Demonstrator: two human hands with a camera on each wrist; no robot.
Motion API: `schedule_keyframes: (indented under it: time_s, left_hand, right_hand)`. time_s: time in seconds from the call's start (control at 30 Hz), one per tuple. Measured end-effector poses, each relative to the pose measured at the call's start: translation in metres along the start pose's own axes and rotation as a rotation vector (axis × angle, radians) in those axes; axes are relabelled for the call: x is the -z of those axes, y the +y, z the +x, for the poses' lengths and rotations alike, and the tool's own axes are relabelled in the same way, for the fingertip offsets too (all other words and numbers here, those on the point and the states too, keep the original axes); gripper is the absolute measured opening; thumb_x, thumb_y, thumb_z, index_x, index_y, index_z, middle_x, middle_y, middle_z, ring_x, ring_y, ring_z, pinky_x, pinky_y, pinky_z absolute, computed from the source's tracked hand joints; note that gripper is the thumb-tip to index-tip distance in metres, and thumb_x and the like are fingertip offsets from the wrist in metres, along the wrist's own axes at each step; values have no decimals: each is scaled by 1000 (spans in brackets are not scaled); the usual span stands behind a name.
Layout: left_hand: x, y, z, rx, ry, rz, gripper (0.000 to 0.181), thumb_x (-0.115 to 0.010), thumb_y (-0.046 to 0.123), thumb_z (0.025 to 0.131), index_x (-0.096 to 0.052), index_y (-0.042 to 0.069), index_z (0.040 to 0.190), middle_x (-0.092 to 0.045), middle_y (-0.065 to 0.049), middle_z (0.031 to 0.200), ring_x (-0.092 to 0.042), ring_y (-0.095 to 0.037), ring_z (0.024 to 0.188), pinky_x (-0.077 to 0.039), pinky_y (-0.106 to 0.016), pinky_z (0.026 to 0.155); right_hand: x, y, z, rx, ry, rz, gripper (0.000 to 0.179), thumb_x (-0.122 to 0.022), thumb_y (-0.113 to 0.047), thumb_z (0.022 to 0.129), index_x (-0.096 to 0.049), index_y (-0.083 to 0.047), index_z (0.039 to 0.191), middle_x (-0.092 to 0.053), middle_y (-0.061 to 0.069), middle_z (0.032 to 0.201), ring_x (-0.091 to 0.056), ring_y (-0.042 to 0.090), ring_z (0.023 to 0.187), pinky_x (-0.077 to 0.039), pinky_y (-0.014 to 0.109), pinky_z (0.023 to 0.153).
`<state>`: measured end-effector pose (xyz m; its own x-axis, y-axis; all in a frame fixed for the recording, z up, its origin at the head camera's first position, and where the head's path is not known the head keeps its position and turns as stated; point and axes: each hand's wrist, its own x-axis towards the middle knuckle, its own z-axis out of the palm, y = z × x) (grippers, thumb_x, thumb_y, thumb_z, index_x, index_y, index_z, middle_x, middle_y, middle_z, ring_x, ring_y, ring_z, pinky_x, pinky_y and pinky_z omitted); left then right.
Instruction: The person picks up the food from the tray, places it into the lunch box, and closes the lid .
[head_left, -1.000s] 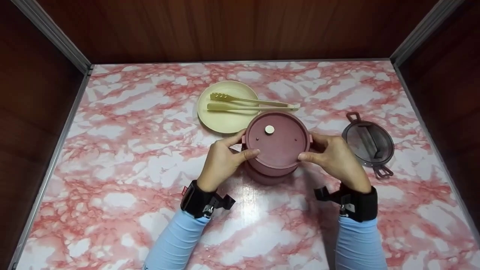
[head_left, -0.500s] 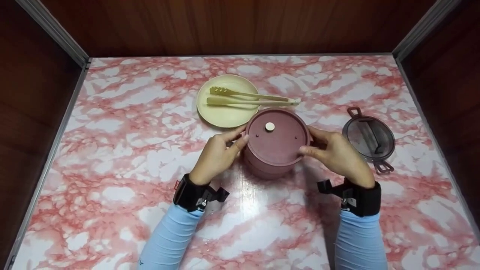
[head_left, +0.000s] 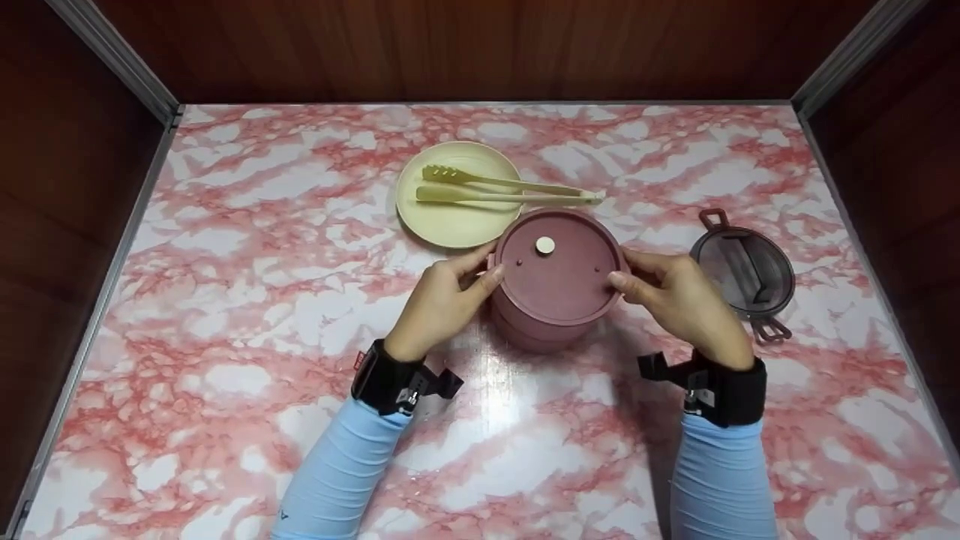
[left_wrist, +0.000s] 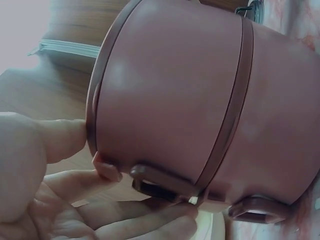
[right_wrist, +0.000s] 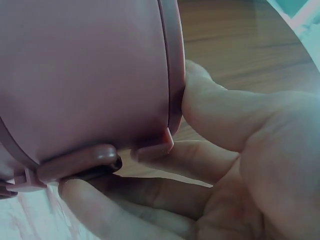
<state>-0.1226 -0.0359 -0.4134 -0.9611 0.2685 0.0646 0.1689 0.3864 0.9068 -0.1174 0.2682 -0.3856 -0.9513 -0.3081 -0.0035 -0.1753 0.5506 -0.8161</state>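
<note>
A dusky-pink stacked pot (head_left: pixel 536 334) of two tiers stands at mid-table, its flat lid (head_left: pixel 559 289) on top with a small pale knob (head_left: pixel 545 245). My left hand (head_left: pixel 446 296) grips the pot's left side, thumb at the lid's edge. In the left wrist view, its fingers reach under the upper tier's side handle (left_wrist: pixel 162 182); a handle of the lower tier (left_wrist: pixel 260 210) shows farther down. From the right, my right hand (head_left: pixel 679 300) holds the opposite side, thumb on the lid's rim and fingers beneath a side handle (right_wrist: pixel 80 162).
Behind the pot, a pale yellow plate (head_left: pixel 450 229) bears tongs (head_left: pixel 517 199) that overhang it to the right. A small dark see-through lid or dish with two loop handles (head_left: pixel 727 277) lies to the right. Brown panels (head_left: pixel 480 49) wall the marbled table (head_left: pixel 247 420).
My left thumb has slid off the lid's top to its left edge, and my right thumb has shifted outward to the rim. The whole scene sits slightly higher in the head view.
</note>
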Motion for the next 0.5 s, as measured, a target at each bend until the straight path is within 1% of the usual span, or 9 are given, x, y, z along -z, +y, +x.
schedule_keyframes:
  time_s: [0.13, 0.23, 0.3, 0.4, 0.5]
  left_hand:
    - [-2, -1, 2, 0, 5, -59, 48, -62, 33, 99, -55, 11, 141, -62, -7, 132, -61, -12, 114, -49, -23, 94]
    - [-4, -3, 3, -3, 10, -119, 47, -65, 29, 98, -57, 9, 139, -63, -8, 131, -61, -14, 115, -50, -22, 95]
    - [-4, -5, 5, -2, 5, -154, 47, -65, 28, 98, -57, 8, 139, -63, -9, 130, -61, -16, 115, -50, -23, 94]
    - [-5, -8, 6, 3, -15, -180, 48, -64, 28, 98, -55, 7, 141, -62, -9, 132, -61, -17, 115, -51, -24, 94]
    - [-6, -11, 7, 16, -34, -179, 50, -63, 30, 98, -53, 9, 143, -59, -9, 135, -59, -17, 117, -50, -25, 95]
  right_hand:
    - [0, -1, 0, -12, 18, -32, 42, -63, -27, 98, -62, -4, 134, -72, 13, 110, -69, 9, 85, -54, 18, 71]
    - [0, -1, -1, -7, 22, -49, 38, -62, -27, 98, -66, -6, 129, -73, 10, 104, -68, 11, 85, -53, 18, 70]
    - [0, -1, -1, -6, 19, -50, 37, -63, -28, 98, -67, -7, 129, -73, 9, 104, -68, 11, 87, -53, 18, 71]
    - [0, 0, -2, -10, 16, -55, 36, -63, -28, 98, -68, -7, 127, -73, 8, 104, -68, 10, 89, -52, 17, 72]
    - [0, 2, -1, -22, 3, -35, 37, -63, -29, 98, -67, -7, 128, -73, 9, 105, -67, 9, 91, -52, 17, 74]
